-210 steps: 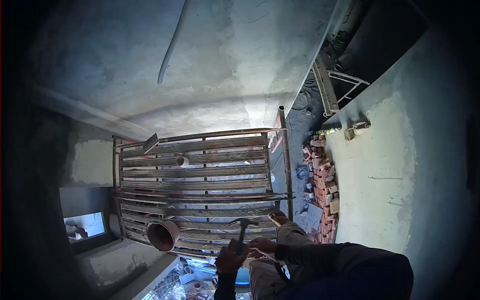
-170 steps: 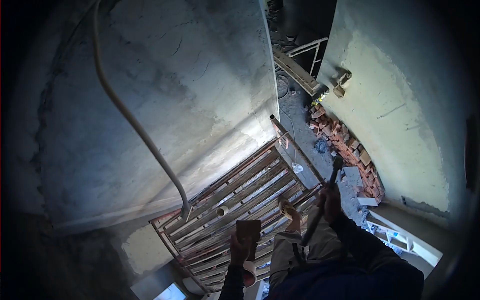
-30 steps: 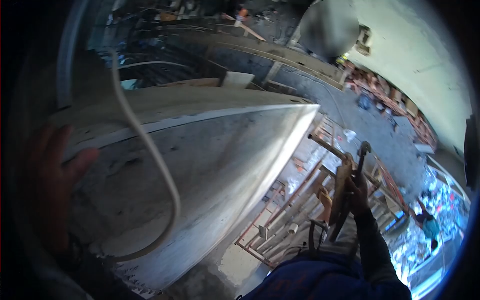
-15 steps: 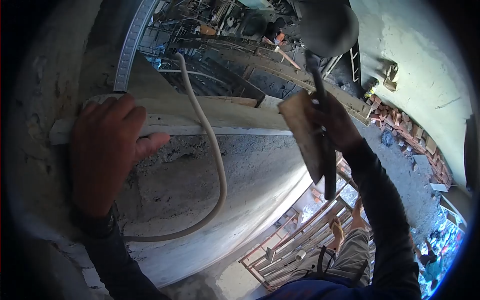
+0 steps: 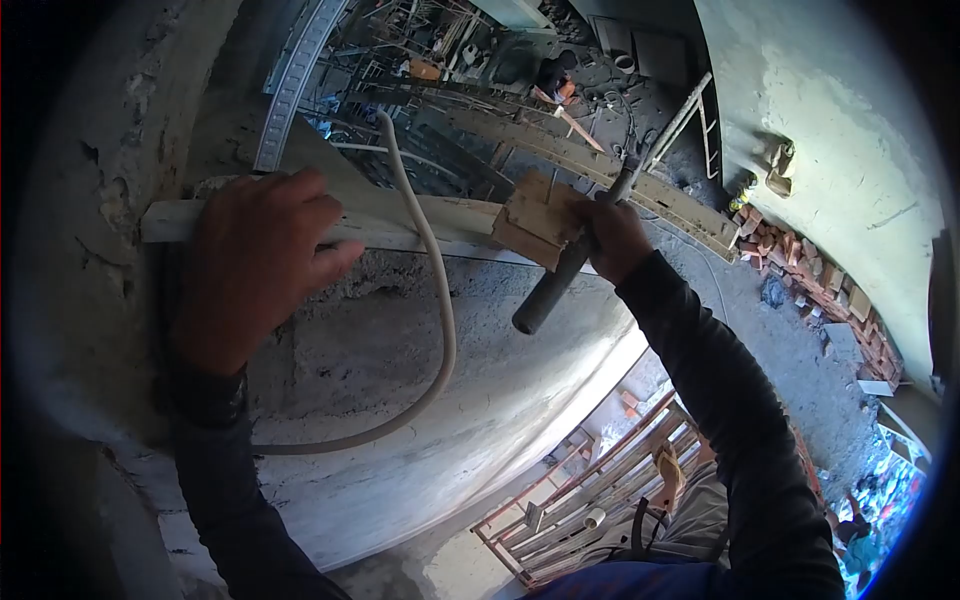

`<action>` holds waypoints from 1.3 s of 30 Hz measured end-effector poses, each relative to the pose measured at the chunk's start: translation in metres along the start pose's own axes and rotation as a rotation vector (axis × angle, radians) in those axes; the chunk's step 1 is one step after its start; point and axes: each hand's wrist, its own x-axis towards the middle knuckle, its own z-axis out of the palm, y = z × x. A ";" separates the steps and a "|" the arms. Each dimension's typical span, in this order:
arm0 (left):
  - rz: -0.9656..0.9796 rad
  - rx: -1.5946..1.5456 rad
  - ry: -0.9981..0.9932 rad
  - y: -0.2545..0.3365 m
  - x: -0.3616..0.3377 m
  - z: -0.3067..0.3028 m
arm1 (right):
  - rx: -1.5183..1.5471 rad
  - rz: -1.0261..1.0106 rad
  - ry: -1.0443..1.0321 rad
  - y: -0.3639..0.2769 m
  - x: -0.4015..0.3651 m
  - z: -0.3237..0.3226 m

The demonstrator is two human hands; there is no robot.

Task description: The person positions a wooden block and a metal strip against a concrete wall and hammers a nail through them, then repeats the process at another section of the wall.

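My left hand (image 5: 260, 265) lies over the left end of a pale narrow board (image 5: 390, 238) along the top edge of a rough plastered wall. Its fingers curl onto the board and the thumb points right. My right hand (image 5: 614, 240) is closed around the dark round handle of a hammer (image 5: 552, 292); the hammer's head is hard to make out against the background. A small wooden block (image 5: 535, 222), with what looks like a nail standing in it, is against the fingers of the same hand. A beige flexible hose (image 5: 440, 300) loops over the board between my hands.
A perforated metal strip (image 5: 300, 85) rises behind my left hand. Beyond the wall, far below, are scaffolding and a crouching person (image 5: 556, 78). Stacked bricks (image 5: 820, 275) line the right wall. Under me is a slatted platform (image 5: 590, 490); another person (image 5: 858, 535) is at the lower right.
The hammer has swung down from a raised position, its head away from the camera. My right hand and the wooden block moved left. My left hand stays on the board; the view has shifted slightly.
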 end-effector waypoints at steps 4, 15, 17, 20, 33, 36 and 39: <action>-0.014 -0.108 -0.061 0.002 0.007 -0.002 | 0.433 0.445 0.217 -0.057 0.003 0.000; 0.040 -0.381 0.040 0.024 0.042 0.023 | 0.770 0.550 0.272 -0.097 0.015 0.021; -0.007 -0.368 -0.032 0.028 0.047 0.021 | 0.787 0.531 0.306 -0.093 0.012 0.025; -0.004 -0.355 -0.023 0.028 0.052 0.028 | 0.832 0.464 0.455 -0.110 0.003 0.037; 0.059 -0.022 -0.111 0.066 0.075 0.041 | 0.774 0.473 0.697 -0.094 -0.016 0.047; 0.048 0.015 -0.136 0.071 0.084 0.044 | 0.722 0.566 0.775 -0.100 -0.015 0.046; 0.113 0.095 -0.150 0.072 0.093 0.053 | 0.716 0.572 0.794 -0.090 -0.023 0.051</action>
